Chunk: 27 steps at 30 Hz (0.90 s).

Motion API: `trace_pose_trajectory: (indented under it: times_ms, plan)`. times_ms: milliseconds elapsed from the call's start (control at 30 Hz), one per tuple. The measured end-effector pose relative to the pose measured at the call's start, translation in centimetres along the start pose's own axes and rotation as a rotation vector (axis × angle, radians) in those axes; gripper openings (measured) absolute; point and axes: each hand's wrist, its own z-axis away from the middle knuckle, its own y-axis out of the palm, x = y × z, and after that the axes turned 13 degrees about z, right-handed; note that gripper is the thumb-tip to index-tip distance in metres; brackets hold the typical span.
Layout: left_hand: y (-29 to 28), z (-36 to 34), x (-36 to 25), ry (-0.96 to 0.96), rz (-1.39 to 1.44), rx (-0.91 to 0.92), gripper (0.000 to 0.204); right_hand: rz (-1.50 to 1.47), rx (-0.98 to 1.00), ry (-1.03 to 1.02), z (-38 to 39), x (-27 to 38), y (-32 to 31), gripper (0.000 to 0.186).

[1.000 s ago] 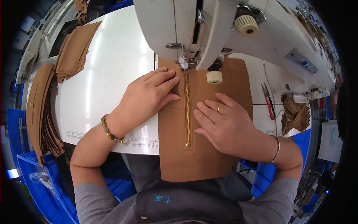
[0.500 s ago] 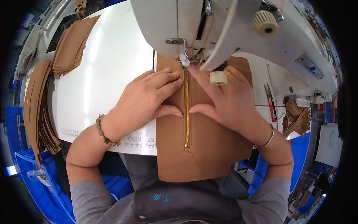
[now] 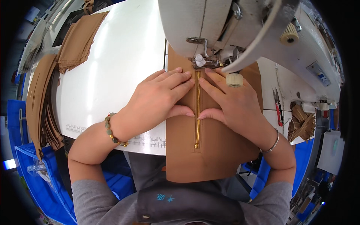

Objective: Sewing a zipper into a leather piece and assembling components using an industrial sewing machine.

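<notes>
A brown panel (image 3: 187, 165) of leather-like material lies under the sewing machine's presser foot (image 3: 200, 62). A gold-toothed zipper (image 3: 198, 108) runs lengthwise down it, its metal slider at the near end. My left hand (image 3: 159, 93) lies flat on the panel left of the zipper, thumb reaching the zipper's edge. Opposite it, my right hand (image 3: 234, 99) rests on the panel with fingers spread, two fingertips just short of the presser foot. The machine head partly hides those right fingers.
Stacked brown pieces (image 3: 80, 41) lie at the far left, with more hanging pieces (image 3: 39, 101) at the table's left edge. Red-handled thread snips (image 3: 278, 107) and a bundle of brown scraps (image 3: 302, 122) are at right. Blue bins (image 3: 41, 165) stand below.
My right index fingertip has drawn back from the presser foot to beside the zipper. The whole view has shifted, so the machine appears farther right. My left hand stays on the panel.
</notes>
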Motion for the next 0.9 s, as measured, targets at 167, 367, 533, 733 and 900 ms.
trace_pose_trajectory:
  times_ms: [167,367,533,733,900]
  plan:
    - [0.03,-0.12,0.14,0.023,-0.022,-0.01,0.074,0.016,0.011,0.0,-0.02,-0.04,0.16,0.071]
    - [0.21,-0.56,0.71,0.018,-0.032,-0.032,0.073,0.042,-0.002,0.0,-0.23,-0.35,0.41,0.07]
    - [0.2,-0.68,0.81,0.011,-0.028,-0.034,0.073,0.028,-0.016,-0.005,-0.41,-0.5,0.4,0.069]
    - [0.06,-0.72,0.72,0.002,-0.055,-0.031,0.072,0.002,-0.013,0.004,-0.26,-0.65,0.78,0.071]
    - [0.05,-0.68,0.71,-0.007,-0.065,-0.038,0.073,0.002,-0.014,0.0,-0.17,-0.64,0.97,0.073]
